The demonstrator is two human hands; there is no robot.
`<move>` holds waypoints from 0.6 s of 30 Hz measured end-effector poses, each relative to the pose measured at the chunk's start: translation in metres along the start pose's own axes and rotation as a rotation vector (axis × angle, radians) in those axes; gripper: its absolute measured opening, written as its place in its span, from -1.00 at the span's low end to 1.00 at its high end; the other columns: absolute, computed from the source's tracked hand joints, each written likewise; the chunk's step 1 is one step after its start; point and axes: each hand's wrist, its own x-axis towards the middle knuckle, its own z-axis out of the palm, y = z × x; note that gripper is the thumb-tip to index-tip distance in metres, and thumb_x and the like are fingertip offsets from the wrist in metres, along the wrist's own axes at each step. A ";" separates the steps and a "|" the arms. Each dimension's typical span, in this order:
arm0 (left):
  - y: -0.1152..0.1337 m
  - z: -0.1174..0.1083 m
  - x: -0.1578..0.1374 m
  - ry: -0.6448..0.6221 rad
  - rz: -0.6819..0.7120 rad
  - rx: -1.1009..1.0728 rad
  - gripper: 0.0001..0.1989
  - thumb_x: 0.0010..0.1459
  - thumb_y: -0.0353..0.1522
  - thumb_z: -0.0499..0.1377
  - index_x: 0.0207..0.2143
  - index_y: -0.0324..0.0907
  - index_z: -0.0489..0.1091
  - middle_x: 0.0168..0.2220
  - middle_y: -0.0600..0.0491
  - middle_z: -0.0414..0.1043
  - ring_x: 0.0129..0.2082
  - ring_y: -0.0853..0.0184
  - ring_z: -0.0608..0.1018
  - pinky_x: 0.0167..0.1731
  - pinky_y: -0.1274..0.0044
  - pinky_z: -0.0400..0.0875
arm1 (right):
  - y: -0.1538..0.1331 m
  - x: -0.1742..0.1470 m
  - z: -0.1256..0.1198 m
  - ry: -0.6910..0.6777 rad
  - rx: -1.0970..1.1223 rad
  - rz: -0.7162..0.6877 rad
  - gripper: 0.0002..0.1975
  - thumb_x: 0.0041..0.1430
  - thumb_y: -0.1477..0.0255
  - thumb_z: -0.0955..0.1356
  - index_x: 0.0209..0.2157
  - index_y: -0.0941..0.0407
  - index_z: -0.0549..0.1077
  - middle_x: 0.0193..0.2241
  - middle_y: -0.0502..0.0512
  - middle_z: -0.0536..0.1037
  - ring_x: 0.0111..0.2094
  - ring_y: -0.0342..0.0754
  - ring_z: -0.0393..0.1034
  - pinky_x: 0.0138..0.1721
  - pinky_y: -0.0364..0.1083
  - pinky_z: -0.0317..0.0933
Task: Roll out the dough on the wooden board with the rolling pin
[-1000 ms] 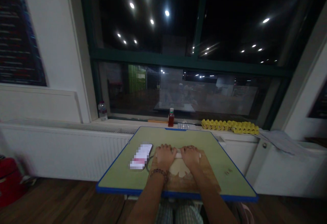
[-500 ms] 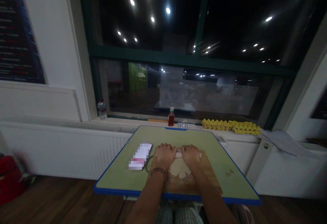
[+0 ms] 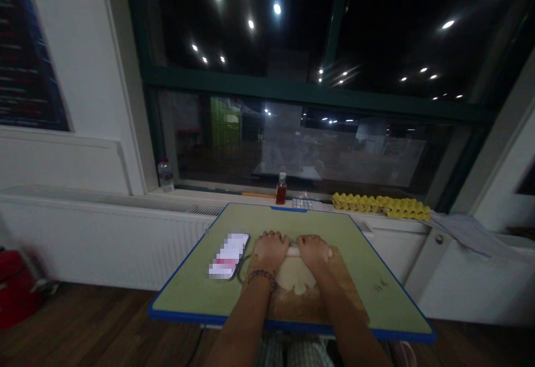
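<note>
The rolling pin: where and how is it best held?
Probably near both ends, from above: the rolling pin is long and slim and lies crosswise at the far side of the dough. The left hand and right hand lie over it, its middle showing between.

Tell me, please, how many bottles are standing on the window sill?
2: a clear bottle near the left end of the sill, and a bottle of reddish liquid near its middle, just beyond the table.
</note>
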 end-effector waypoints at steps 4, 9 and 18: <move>-0.001 0.001 0.000 -0.009 0.022 -0.012 -0.68 0.30 -0.29 0.01 -0.02 -0.11 0.48 -0.01 -0.21 0.45 0.00 0.06 0.47 -0.04 0.22 0.29 | 0.001 0.002 0.000 -0.007 -0.014 0.021 -0.71 0.27 0.46 0.21 -0.15 0.13 0.55 -0.20 0.30 0.60 -0.17 0.11 0.51 -0.21 0.01 0.30; -0.001 0.000 0.001 -0.034 0.023 0.011 -0.67 0.30 -0.28 -0.01 -0.05 -0.13 0.49 -0.09 -0.22 0.50 -0.05 0.07 0.50 -0.08 0.23 0.32 | 0.001 0.002 -0.003 -0.033 -0.002 -0.003 -0.70 0.24 0.47 0.23 -0.13 0.10 0.56 -0.17 0.28 0.60 -0.14 0.09 0.50 -0.17 -0.02 0.29; 0.000 0.000 0.000 -0.023 0.008 0.045 -0.62 0.32 -0.27 -0.06 -0.07 -0.17 0.51 -0.11 -0.24 0.51 -0.10 0.08 0.53 -0.12 0.25 0.34 | 0.002 0.002 -0.007 -0.086 0.105 0.057 -0.66 0.26 0.40 0.21 -0.12 0.08 0.59 -0.13 0.23 0.61 -0.10 0.04 0.49 -0.12 -0.08 0.26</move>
